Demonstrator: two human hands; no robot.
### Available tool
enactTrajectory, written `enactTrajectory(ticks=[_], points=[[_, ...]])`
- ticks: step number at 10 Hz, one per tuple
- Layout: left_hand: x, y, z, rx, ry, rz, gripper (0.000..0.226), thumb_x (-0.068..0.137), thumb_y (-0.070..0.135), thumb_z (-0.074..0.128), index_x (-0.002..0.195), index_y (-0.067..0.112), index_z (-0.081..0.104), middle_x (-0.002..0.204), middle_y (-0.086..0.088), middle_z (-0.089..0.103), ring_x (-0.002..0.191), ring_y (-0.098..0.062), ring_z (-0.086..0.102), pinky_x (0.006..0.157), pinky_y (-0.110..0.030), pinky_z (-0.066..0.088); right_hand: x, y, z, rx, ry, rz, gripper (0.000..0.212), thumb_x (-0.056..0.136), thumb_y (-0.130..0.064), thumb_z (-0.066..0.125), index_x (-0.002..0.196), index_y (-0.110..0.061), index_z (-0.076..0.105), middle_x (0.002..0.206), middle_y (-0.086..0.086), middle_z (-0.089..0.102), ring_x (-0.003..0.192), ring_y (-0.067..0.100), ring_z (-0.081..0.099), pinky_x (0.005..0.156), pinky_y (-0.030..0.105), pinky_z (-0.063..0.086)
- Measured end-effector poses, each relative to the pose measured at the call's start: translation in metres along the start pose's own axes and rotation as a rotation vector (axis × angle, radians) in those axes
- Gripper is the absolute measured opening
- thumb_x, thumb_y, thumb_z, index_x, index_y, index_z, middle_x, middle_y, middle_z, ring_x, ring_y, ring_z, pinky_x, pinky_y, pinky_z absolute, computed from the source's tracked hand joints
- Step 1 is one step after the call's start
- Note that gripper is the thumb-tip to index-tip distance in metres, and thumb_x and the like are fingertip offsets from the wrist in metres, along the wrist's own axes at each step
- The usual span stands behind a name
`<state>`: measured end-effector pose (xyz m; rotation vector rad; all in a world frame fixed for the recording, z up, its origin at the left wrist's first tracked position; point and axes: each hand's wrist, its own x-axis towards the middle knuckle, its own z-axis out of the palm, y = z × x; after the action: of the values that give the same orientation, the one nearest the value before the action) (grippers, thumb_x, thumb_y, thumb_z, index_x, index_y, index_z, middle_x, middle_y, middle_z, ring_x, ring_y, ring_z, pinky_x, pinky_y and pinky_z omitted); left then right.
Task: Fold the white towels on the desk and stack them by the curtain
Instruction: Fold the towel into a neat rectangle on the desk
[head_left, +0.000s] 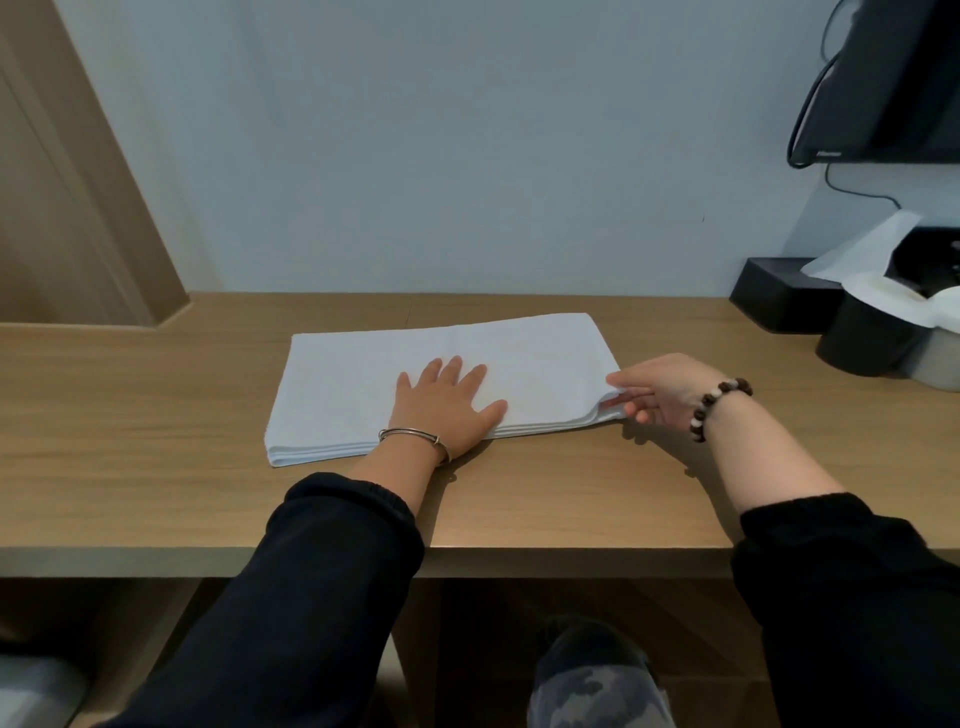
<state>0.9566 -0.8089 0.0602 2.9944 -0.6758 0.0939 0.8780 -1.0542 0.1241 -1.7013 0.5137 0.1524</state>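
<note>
Patterned knee (597, 680) shows below the desk's (156, 415) near edge, black sleeves (311, 571) reaching over it. Left hand (447, 400) lies flat, fingers spread, pressing the white towel (353, 374) near its front edge. Right hand (660, 389) pinches the towel's near right corner, thumb on top, fingers under the layers. Already a layered strip, the towel sits mid-desk, toward the back edge. I judge a further fold is starting: next, lift that right end over to the left end, edges matched, while the left hand anchors. Black tissue box (774, 301) stands at the far right corner.
</note>
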Motion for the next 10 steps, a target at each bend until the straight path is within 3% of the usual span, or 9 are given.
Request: enactTrajectory(ticks=[1, 2, 3, 4, 6, 7, 8, 9, 10], points=[[0.000, 0.000, 0.000, 0.000, 0.002, 0.003, 0.066, 0.091, 0.066, 0.015, 0.150, 0.035, 0.011, 0.160, 0.001, 0.008, 0.146, -0.023, 0.005, 0.113, -0.055, 0.007, 0.004, 0.002, 0.001, -0.133, 0.114, -0.029, 0.019, 0.087, -0.010, 0.066, 0.098, 0.004, 0.064, 0.074, 0.011, 0.063, 0.049, 0.011, 0.048, 0.042, 0.019, 0.040], [0.000, 0.000, 0.000, 0.002, 0.000, 0.004, 0.067, 0.091, 0.066, 0.015, 0.150, 0.035, 0.011, 0.160, 0.001, 0.008, 0.146, -0.023, 0.005, 0.114, -0.055, 0.007, 0.010, 0.006, -0.001, -0.268, 0.199, -0.019, 0.018, 0.084, -0.015, 0.071, 0.092, 0.000, 0.066, 0.080, 0.011, 0.065, 0.056, 0.013, 0.050, 0.049, 0.023, 0.040], [0.000, 0.000, 0.000, 0.002, -0.003, -0.001, 0.066, 0.091, 0.065, 0.015, 0.150, 0.035, 0.011, 0.160, 0.001, 0.008, 0.146, -0.023, 0.005, 0.114, -0.055, 0.007, 0.015, 0.011, -0.005, -0.186, 0.177, 0.022, 0.017, 0.082, -0.016, 0.073, 0.088, -0.002, 0.065, 0.072, 0.007, 0.061, 0.056, 0.012, 0.047, 0.052, 0.024, 0.039], [-0.001, 0.001, -0.001, -0.006, -0.011, -0.008, 0.066, 0.091, 0.065, 0.016, 0.150, 0.036, 0.012, 0.160, 0.002, 0.007, 0.147, -0.022, 0.005, 0.114, -0.055, 0.007, 0.023, 0.014, -0.006, 0.026, 0.101, 0.053, 0.013, 0.083, -0.010, 0.070, 0.079, -0.003, 0.060, 0.050, -0.001, 0.051, 0.042, 0.008, 0.037, 0.046, 0.024, 0.032], [-0.001, 0.001, -0.001, -0.007, -0.022, -0.015, 0.065, 0.092, 0.064, 0.016, 0.150, 0.035, 0.012, 0.160, 0.002, 0.008, 0.146, -0.022, 0.005, 0.114, -0.054, 0.007, 0.028, 0.014, -0.004, -0.349, 0.256, 0.034, 0.022, 0.079, -0.022, 0.076, 0.077, -0.004, 0.064, 0.069, 0.006, 0.060, 0.056, 0.015, 0.052, 0.050, 0.026, 0.046], [-0.003, 0.001, -0.008, -0.051, -0.005, 0.051, 0.061, 0.094, 0.060, 0.025, 0.148, 0.031, 0.023, 0.158, 0.000, 0.017, 0.145, -0.023, 0.012, 0.113, -0.052, 0.012, 0.025, 0.015, 0.000, -0.469, 0.263, 0.020, 0.026, 0.082, -0.027, 0.073, 0.084, -0.003, 0.063, 0.075, 0.007, 0.063, 0.058, 0.017, 0.057, 0.065, 0.033, 0.054], [-0.009, -0.006, -0.023, -0.221, 0.023, 0.234, 0.049, 0.092, 0.051, 0.049, 0.134, 0.026, 0.050, 0.142, 0.000, 0.044, 0.131, -0.019, 0.037, 0.106, -0.037, 0.030, 0.020, 0.014, 0.005, -0.524, 0.296, -0.008, 0.028, 0.084, -0.028, 0.071, 0.089, -0.001, 0.063, 0.076, 0.008, 0.063, 0.057, 0.018, 0.058, 0.068, 0.034, 0.055], [-0.018, -0.017, -0.041, -0.208, 0.006, 0.325, 0.040, 0.085, 0.049, 0.063, 0.118, 0.027, 0.064, 0.122, 0.004, 0.057, 0.111, -0.014, 0.050, 0.090, -0.029, 0.041, 0.016, 0.014, 0.008, -0.532, 0.299, -0.018, 0.029, 0.086, -0.028, 0.068, 0.094, 0.000, 0.064, 0.077, 0.009, 0.064, 0.056, 0.018, 0.058, 0.064, 0.031, 0.052], [-0.026, -0.021, -0.050, -0.101, 0.020, 0.354, 0.032, 0.084, 0.047, 0.065, 0.109, 0.027, 0.068, 0.109, 0.007, 0.062, 0.100, -0.013, 0.055, 0.082, -0.027, 0.042, 0.014, 0.014, 0.008, -0.535, 0.302, -0.030, 0.030, 0.086, -0.027, 0.067, 0.096, 0.002, 0.065, 0.078, 0.009, 0.064, 0.056, 0.019, 0.058, 0.063, 0.031, 0.052]])
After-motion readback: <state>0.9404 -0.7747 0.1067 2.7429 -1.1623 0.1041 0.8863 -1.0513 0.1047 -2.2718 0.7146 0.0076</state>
